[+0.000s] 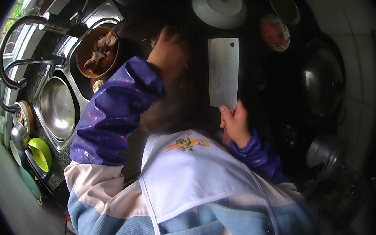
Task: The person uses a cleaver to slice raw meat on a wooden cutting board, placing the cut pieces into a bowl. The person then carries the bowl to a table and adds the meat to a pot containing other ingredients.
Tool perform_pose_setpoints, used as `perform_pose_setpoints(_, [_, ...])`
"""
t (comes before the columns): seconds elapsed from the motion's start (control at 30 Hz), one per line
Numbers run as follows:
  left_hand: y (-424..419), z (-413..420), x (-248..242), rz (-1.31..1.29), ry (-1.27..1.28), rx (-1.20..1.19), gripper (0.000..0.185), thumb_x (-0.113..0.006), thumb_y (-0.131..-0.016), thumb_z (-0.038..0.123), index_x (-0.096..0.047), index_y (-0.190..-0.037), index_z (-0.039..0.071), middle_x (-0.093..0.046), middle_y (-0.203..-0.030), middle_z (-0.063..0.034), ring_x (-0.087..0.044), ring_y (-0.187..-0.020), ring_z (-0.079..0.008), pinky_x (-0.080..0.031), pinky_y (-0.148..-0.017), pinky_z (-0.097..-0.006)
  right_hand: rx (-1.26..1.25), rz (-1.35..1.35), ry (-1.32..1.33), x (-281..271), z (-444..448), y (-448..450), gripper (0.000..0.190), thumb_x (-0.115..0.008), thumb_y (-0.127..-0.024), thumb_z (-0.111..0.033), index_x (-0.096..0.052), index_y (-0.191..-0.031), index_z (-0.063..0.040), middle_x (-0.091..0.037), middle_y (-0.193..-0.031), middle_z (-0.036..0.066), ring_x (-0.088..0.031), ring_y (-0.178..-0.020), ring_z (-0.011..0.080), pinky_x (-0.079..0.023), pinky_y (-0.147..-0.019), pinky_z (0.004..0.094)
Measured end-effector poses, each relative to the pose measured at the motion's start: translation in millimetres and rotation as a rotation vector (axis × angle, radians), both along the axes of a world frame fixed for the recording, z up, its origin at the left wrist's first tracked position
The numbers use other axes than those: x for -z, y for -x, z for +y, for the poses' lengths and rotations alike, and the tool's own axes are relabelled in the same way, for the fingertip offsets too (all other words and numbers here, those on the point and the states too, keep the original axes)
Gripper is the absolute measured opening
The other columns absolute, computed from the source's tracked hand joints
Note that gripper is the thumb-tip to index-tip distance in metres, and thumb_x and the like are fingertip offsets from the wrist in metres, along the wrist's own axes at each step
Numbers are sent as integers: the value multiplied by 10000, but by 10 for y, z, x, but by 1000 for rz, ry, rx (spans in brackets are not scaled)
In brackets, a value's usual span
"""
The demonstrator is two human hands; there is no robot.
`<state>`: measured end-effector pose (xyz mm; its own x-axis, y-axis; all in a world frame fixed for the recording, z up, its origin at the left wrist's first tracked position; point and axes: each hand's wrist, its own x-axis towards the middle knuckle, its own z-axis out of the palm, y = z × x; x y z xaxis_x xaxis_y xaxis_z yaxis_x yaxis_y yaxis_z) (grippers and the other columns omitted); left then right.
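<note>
My right hand (pixel 237 122) grips the handle of a Chinese cleaver (pixel 224 72). Its broad, flat blade faces the camera and points away from me, with a small hole near the far corner. My left hand (pixel 169 55) reaches forward over a dark wooden chopping board (pixel 160 115), back of the hand up. Blur and shadow hide most of its fingertips, so whether they hold anything is unclear. Small pale scraps (pixel 153 42) lie beside the left fingers. A brown bowl (pixel 81 56) with raw meat pieces on the bone (pixel 100 52) stands left of that hand.
A steel double sink (pixel 36 99) with a metal basin (pixel 58 108) and a curved faucet (pixel 28 19) is at left. An upturned white bowl (pixel 219 6) lies ahead. A plate of pinkish food (pixel 273 32) and a lidded wok (pixel 321 79) stand right. A green bowl (pixel 41 153) sits lower left.
</note>
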<state>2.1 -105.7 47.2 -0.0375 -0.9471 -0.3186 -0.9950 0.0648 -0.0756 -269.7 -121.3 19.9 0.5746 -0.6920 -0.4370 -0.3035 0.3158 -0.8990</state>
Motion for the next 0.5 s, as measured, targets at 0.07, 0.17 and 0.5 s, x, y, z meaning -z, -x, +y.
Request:
perform_pose_setpoints(0.07, [-21,-50,-68,31,-4,-113,405,-630,-713,350,-626,-1064,148,-567,-1149,-61,-479,-1163,-278,-292,-1046,-487,11,6,5,-10,-5,23,153,-570,-889,-81,-502,-1000,1,-571,-737,27,-488,-486,74,-409,-443,218])
perform_pose_setpoints(0.17, [-139,61,-32,179,235,-300,415,-664,-717,355,-592,-1042,108,-582,-1033,-90,-572,-995,-296,-434,-916,-407,9,47,-22,-77,-22,16,139,-535,-892,-39,-491,-1013,13,-541,-713,32,-476,-490,77,-409,-452,218])
perform_pose_setpoints(0.5, [60,929,269,525,859,-595,422,-734,-625,103,-552,-996,19,-636,-968,-132,-631,-896,-316,-519,-765,-375,-191,19,141,-12,-49,-155,153,-566,-887,-100,-500,-976,4,-568,-670,65,-519,-491,145,-416,-447,263])
